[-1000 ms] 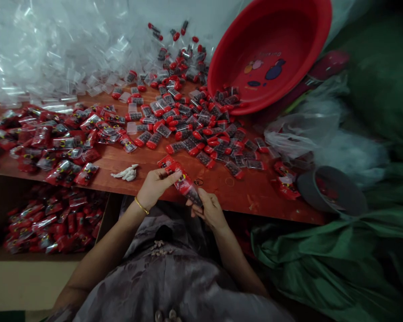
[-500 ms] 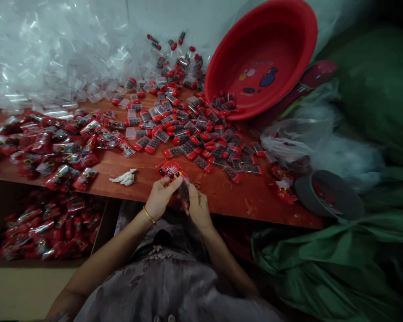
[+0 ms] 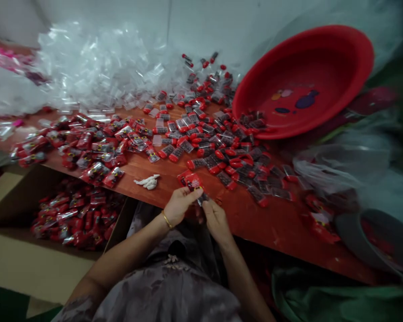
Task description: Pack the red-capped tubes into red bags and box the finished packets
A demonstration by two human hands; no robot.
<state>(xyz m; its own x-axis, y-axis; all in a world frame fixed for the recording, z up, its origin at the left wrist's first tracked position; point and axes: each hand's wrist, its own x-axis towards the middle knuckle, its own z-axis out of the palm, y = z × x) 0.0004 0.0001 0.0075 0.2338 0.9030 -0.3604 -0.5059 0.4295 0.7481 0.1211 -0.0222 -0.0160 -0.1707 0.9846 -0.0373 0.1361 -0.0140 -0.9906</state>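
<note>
- Left hand (image 3: 178, 206), right hand (image 3: 217, 220): each grip pinched on one red packet (image 3: 193, 180).
- Red-ended containers (image 3: 216, 161) crowd the surface (image 3: 255, 223) beyond, up to a tilted basin (image 3: 322, 105).
- Open carton (image 3: 36, 268) below.

Glossy plastic film is seen on the held packet (image 3: 192, 180) and the piled packets (image 3: 84, 142), shiny plastic in the clear heap (image 3: 94, 67), smooth plastic in the red basin (image 3: 325, 60) — while matt cardboard is shown by the box (image 3: 36, 264), shiny metal by the bracelet (image 3: 166, 219).

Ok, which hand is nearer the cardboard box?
Left. The left hand is to the right of the cardboard box; the right hand is farther right, past the left one.
</note>
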